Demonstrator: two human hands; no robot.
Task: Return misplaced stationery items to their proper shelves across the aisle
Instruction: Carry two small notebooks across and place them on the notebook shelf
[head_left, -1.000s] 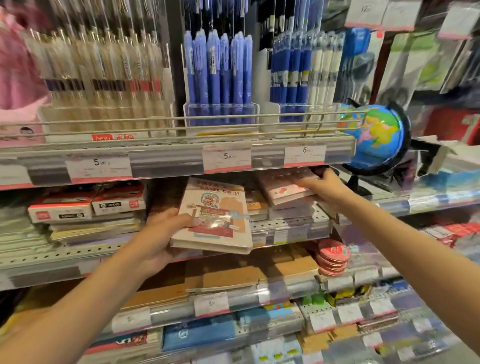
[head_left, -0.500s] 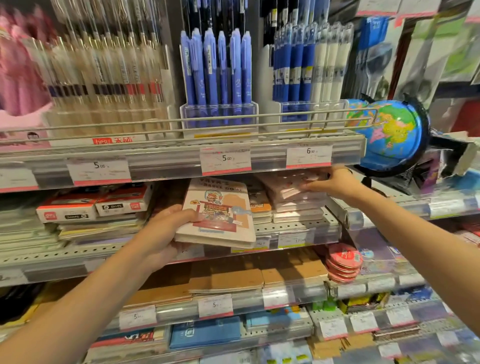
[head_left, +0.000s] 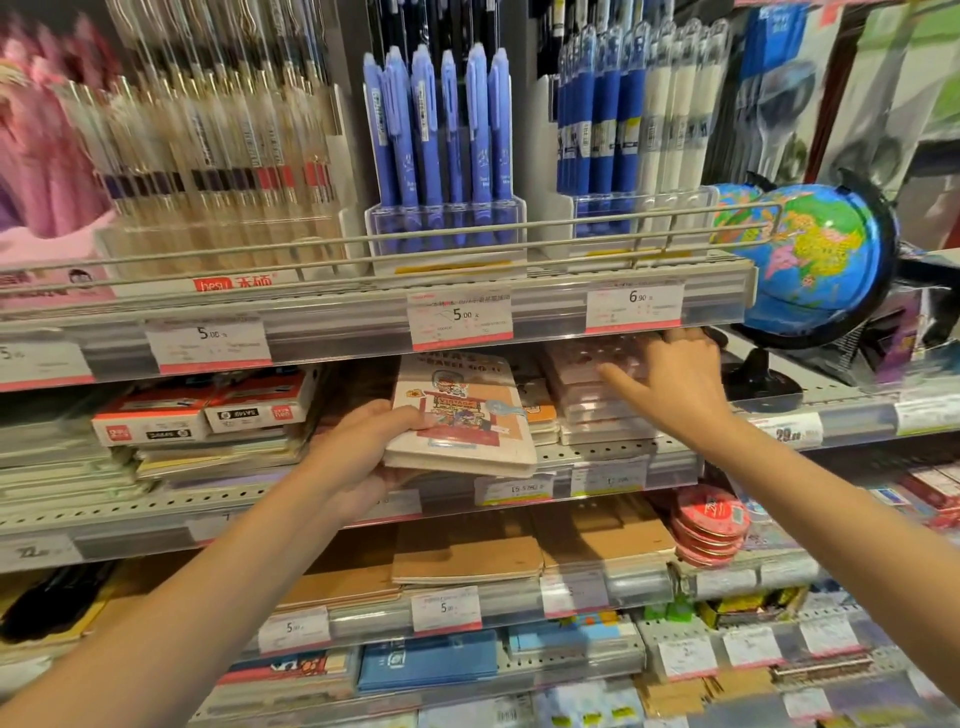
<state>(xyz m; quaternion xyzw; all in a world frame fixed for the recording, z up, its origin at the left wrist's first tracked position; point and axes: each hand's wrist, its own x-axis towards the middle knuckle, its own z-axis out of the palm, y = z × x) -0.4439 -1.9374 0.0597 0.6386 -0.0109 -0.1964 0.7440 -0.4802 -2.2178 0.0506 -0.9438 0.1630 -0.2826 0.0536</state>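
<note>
Head view. Left hand gripping a cream notebook at its left edge, thumb on the cover, fingers curled underneath. Notebook held just in front of the second shelf, tilted slightly, its far end over the shelf lip. Cover printed with a cartoon figure and a red panel; title line along the top too blurred to read. Right hand open, fingers straight and spread, resting on a stack of pink notebooks on the same shelf, just right of the held notebook. Between the two, a small stack with orange covers.

Top shelf: blue pens standing in a clear holder, clear pens to the left, more blue and white pens to the right. Red label "besu" on the rail below the clear pens, followed by characters not legible. Price tags on the top rail reading "5.00", "5.00" and "6.90". Globe on a black stand at the right end, well apart from the right hand.

Second shelf, left: red-and-white boxes on stacked paper; brand print too small to read. Tag "15.5" under the held notebook. Third shelf: brown notebooks, round red tins beside them, tags "5.00" below.
</note>
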